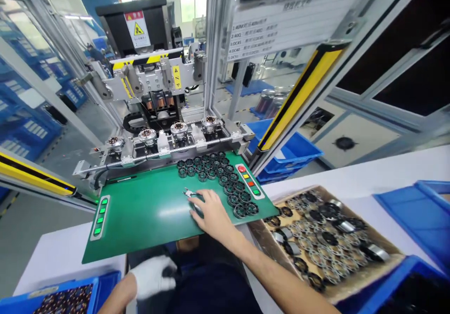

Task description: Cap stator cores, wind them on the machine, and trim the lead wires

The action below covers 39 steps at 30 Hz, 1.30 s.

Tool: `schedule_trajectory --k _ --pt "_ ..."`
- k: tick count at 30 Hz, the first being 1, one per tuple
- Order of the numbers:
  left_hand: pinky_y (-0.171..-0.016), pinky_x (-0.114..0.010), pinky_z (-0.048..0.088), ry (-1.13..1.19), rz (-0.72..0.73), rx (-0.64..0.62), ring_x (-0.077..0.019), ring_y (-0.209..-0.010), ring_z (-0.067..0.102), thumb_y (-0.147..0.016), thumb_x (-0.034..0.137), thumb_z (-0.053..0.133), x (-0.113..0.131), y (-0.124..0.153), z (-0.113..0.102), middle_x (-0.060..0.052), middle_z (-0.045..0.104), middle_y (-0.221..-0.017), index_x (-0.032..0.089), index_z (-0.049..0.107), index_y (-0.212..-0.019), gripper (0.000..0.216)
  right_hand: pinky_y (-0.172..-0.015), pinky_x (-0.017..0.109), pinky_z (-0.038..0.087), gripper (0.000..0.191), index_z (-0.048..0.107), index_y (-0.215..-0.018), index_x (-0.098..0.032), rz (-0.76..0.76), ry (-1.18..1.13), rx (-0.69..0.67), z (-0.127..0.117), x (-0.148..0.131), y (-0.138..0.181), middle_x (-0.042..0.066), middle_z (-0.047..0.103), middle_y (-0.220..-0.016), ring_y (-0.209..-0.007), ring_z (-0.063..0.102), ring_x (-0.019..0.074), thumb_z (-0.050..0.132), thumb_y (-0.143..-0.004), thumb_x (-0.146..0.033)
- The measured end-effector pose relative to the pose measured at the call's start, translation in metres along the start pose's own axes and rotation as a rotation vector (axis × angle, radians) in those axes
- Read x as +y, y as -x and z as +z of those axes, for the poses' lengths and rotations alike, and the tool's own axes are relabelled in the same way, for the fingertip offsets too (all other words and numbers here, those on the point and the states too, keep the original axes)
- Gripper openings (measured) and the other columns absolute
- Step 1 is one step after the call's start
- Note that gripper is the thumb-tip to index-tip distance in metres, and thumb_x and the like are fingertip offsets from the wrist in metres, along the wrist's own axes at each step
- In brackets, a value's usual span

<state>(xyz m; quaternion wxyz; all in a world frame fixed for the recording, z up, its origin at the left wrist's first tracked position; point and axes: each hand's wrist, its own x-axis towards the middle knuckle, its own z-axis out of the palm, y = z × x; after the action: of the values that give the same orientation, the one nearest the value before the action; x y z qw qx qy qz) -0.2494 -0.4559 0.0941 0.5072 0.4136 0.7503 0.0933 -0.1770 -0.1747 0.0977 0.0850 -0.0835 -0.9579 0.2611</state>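
Note:
My right hand (207,211) lies on the green mat (147,211), fingers curled over a small pair of cutters (189,193) whose metal tip sticks out to the left. Several dark round stator cores (218,173) sit in rows just beyond and right of it. My left hand (153,276), in a white glove, rests low by the table's front edge with fingers curled; whether it holds anything is hidden. A winding machine (161,136) behind the mat carries several copper-wound cores on its fixtures.
A cardboard tray (393,253) of round metal parts sits at the right. Blue bins stand at the lower left (59,295), far right (418,206) and behind the mat (288,154). Button strips (100,218) (249,180) flank the mat. Yellow light-curtain bars (302,93) frame the machine opening.

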Motion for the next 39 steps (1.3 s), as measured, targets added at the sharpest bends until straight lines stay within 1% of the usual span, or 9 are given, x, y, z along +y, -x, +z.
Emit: schedule_trajectory --k 3,7,10,12,14,19,25,30,39 --pt "-0.115 -0.054 0.066 0.022 -0.122 0.046 -0.0352 -0.133 0.081 -0.091 0.055 0.083 0.003 0.065 -0.029 -0.003 0.084 -0.142 0.044 0.081 -0.143 0.053 -0.121 0.051 0.063 0.045 0.08 -0.153 -0.024 -0.085 -0.005 -0.063 -0.038 -0.005 -0.024 0.016 0.079 -0.145 -0.135 0.074 0.0329 0.081 -0.108 -0.029" --pt "-0.128 -0.047 0.057 -0.153 -0.138 0.495 -0.0332 -0.143 0.075 -0.101 0.073 0.066 0.017 0.131 -0.157 0.002 0.079 -0.156 0.046 0.081 -0.146 0.054 -0.122 0.045 0.061 0.044 0.077 -0.156 -0.023 -0.202 0.04 -0.121 -0.09 -0.033 -0.106 0.012 0.083 -0.139 -0.133 0.076 0.0296 0.075 -0.113 -0.033" --pt "-0.123 -0.039 0.056 -0.579 -0.317 0.875 -0.0308 -0.141 0.073 -0.111 0.064 0.047 0.015 0.126 -0.269 -0.003 0.08 -0.153 0.038 0.08 -0.151 0.058 -0.118 0.047 0.063 0.042 0.074 -0.158 -0.025 -0.232 0.108 -0.145 -0.108 -0.069 -0.19 0.01 0.085 -0.135 -0.131 0.079 0.0292 0.068 -0.118 -0.034" --pt "-0.128 -0.048 0.052 -0.679 -0.433 0.96 -0.0391 -0.148 0.066 -0.109 0.055 0.052 0.004 0.103 -0.324 -0.014 0.076 -0.156 0.026 0.078 -0.156 0.06 -0.118 0.055 0.064 0.045 0.071 -0.158 -0.021 -0.221 0.175 -0.153 -0.108 -0.092 -0.243 0.013 0.079 -0.145 -0.133 0.078 0.0308 0.073 -0.117 -0.04" --pt "-0.121 -0.049 0.054 -0.723 -0.522 0.979 -0.0422 -0.146 0.065 -0.107 0.056 0.059 -0.014 0.078 -0.357 -0.018 0.074 -0.158 0.024 0.076 -0.159 0.064 -0.114 0.056 0.067 0.047 0.071 -0.154 -0.02 -0.203 0.241 -0.187 -0.102 -0.111 -0.284 0.014 0.074 -0.152 -0.133 0.077 0.0309 0.078 -0.114 -0.044" --pt "-0.109 -0.044 0.054 -0.786 -0.612 0.916 -0.0415 -0.136 0.064 -0.103 0.067 0.067 -0.057 0.044 -0.384 -0.02 0.075 -0.152 0.022 0.086 -0.142 0.063 -0.111 0.052 0.069 0.047 0.073 -0.15 -0.017 -0.137 0.36 -0.331 -0.085 -0.135 -0.339 0.015 0.074 -0.151 -0.131 0.077 0.0302 0.081 -0.112 -0.044" --pt "-0.115 -0.046 0.05 -0.812 -0.558 0.782 -0.0443 -0.146 0.057 -0.103 0.076 0.064 -0.077 0.03 -0.406 -0.02 0.07 -0.159 0.023 0.085 -0.147 0.071 -0.111 0.052 0.069 0.049 0.073 -0.149 -0.015 -0.032 0.406 -0.553 -0.079 -0.14 -0.372 0.016 0.074 -0.151 -0.131 0.077 0.0309 0.083 -0.111 -0.044" --pt "-0.11 -0.046 0.052 -0.757 -0.567 0.628 -0.0434 -0.138 0.063 -0.102 0.087 0.056 -0.086 0.014 -0.419 -0.025 0.075 -0.147 0.017 0.087 -0.143 0.087 -0.108 0.052 0.07 0.045 0.073 -0.149 -0.018 0.051 0.39 -0.805 -0.065 -0.132 -0.38 0.013 0.075 -0.149 -0.128 0.078 0.0297 0.08 -0.113 -0.044" --pt "-0.118 -0.052 0.051 -0.768 -0.548 0.642 -0.0454 -0.15 0.055 -0.102 0.086 0.06 -0.082 0.026 -0.418 -0.025 0.062 -0.165 0.019 0.081 -0.151 0.085 -0.109 0.052 0.07 0.046 0.072 -0.15 -0.019 0.088 0.389 -0.898 -0.07 -0.132 -0.38 0.013 0.074 -0.151 -0.129 0.077 0.0298 0.08 -0.113 -0.045"
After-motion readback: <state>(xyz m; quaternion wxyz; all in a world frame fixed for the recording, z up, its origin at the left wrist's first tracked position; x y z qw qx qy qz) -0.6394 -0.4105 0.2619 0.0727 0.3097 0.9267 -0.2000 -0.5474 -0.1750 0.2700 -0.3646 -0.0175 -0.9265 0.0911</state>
